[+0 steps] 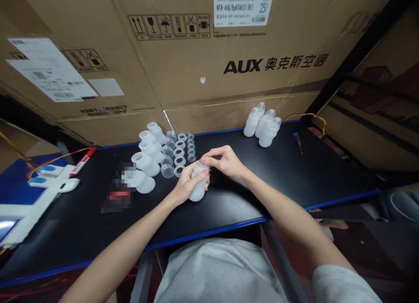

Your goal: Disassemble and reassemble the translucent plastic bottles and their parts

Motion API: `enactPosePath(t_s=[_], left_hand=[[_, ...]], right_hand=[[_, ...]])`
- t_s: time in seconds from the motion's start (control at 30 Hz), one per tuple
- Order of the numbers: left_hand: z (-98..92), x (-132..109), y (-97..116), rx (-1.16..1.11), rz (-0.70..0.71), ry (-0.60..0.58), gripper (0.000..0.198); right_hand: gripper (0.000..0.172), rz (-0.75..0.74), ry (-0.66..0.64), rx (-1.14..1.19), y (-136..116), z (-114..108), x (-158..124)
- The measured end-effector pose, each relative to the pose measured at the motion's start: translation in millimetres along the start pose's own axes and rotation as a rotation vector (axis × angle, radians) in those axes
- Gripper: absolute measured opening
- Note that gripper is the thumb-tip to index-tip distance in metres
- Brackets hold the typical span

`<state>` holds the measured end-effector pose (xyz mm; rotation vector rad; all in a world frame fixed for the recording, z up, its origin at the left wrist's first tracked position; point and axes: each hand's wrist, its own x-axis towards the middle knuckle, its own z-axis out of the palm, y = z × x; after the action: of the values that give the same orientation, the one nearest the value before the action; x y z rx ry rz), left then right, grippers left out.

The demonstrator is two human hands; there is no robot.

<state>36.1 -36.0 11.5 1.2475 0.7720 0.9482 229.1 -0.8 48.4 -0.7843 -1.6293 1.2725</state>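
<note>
My left hand (186, 184) is wrapped round a small translucent white plastic bottle (198, 190) standing on the black table (294, 180) in front of me. My right hand (222, 160) is closed over the bottle's top, fingers pinched on its neck or cap; what sits under them is hidden. Just left of my hands lie several open bottle bodies (145, 156), with rows of clear caps and rings (179, 152) beside them.
A cluster of capped bottles (263, 124) stands at the back right, with a small screwdriver (297, 142) beyond it. A red marker (83, 161) and white-blue devices (49, 178) lie at the left. A large cardboard box (196, 54) walls off the back.
</note>
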Motion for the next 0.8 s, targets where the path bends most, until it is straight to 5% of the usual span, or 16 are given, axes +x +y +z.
enactPosePath(t_s=[0.3,0.47,0.6,0.8], left_hand=[[1.3,-8,2,0.063,0.076,-0.105,0.048],[-1.9,-10,-2,0.137,0.224,-0.148,0.058],[0.0,-8,-3,0.166,0.327,-0.051,0.054],[-3.9,-9,6,0.173,0.404,0.113,0.053]], right_hand=[[0.058,0.172,0.291,0.320,14,-2,11],[0.053,-0.018,0.334,-0.071,23,-13,15],[0.022,-0.167,0.222,-0.503,28,-6,11],[0.022,-0.241,0.064,-0.786,43,11,10]])
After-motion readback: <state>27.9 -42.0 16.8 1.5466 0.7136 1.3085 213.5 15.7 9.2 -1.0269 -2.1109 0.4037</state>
